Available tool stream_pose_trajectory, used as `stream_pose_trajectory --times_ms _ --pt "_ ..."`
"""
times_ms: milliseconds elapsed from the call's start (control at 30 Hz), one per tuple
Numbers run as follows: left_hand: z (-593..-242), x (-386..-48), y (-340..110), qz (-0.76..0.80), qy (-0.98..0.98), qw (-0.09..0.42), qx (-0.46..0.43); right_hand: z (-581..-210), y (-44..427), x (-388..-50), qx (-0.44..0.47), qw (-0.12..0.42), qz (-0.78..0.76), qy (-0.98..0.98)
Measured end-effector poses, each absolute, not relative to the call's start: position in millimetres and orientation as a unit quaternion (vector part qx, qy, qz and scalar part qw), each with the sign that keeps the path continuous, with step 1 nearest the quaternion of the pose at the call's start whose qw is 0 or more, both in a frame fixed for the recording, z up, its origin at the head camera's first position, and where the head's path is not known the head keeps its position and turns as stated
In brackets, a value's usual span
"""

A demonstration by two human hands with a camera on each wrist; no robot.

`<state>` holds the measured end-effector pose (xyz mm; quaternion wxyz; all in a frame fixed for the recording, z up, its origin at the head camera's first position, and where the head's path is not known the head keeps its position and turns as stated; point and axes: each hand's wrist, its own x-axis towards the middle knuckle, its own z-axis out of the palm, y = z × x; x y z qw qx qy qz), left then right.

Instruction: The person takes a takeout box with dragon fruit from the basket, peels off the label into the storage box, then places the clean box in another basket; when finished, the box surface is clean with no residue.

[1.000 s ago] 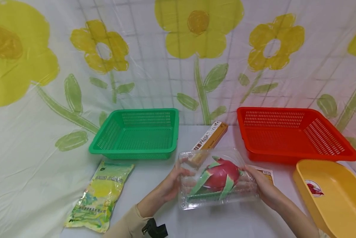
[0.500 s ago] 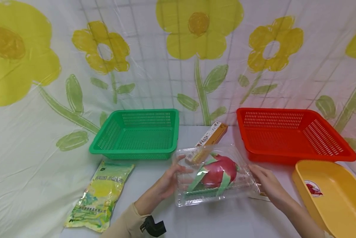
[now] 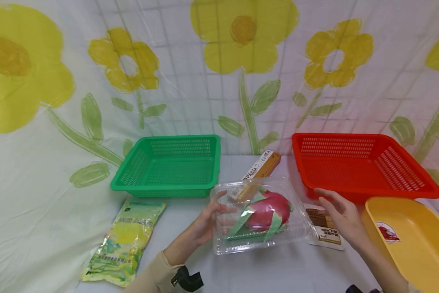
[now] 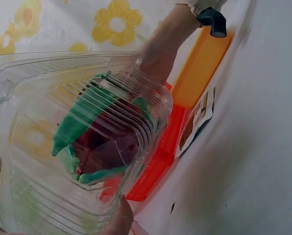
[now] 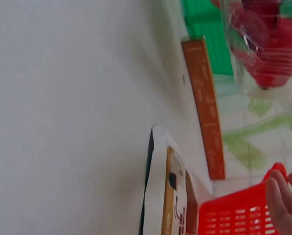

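A clear plastic clamshell box (image 3: 224, 244) with a red dragon fruit (image 3: 267, 213) inside is held up over the middle of the table, tilted. My left hand (image 3: 203, 226) grips its left side; the thumb (image 4: 120, 218) shows against the box edge in the left wrist view. My right hand (image 3: 345, 221) is apart from the box, to its right, fingers extended and holding nothing. Partly below that hand lies a brown and white flat packet (image 3: 327, 238) on the table. Behind the clamshell, a pasta box (image 3: 267, 165) is partly seen through the plastic.
A green basket (image 3: 166, 190) stands at the back left, a red basket (image 3: 369, 192) at the back right. In front of the red one is a yellow tub (image 3: 417, 240) with a round sticker. A yellow-green bag (image 3: 122, 244) lies at the left.
My right hand has let go of the clamshell box and moved away to the right. The left hand keeps its grip; the box has shifted slightly left. More of the brown packet now shows.
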<state>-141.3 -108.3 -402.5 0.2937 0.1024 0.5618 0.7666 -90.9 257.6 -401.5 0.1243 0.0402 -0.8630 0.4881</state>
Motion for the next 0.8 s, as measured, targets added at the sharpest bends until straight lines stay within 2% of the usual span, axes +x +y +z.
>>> stream_pose_trajectory --times_ms 200,400,600,800 --pt "-404 -143 -108 0.774 0.551 0.295 0.103 -407 264 -99 0.054 0.201 0.469 -0.858" --pt "-405 -144 -105 0.776 0.544 0.299 0.105 -401 269 -101 0.026 0.219 0.406 -0.887" --pt "-401 -145 -104 0.776 0.547 0.297 0.104 -404 273 -108 0.038 0.281 0.329 -0.901" --pt "-395 -150 -102 0.781 0.546 0.288 0.097 -412 274 -110 0.036 0.294 0.284 -0.912"
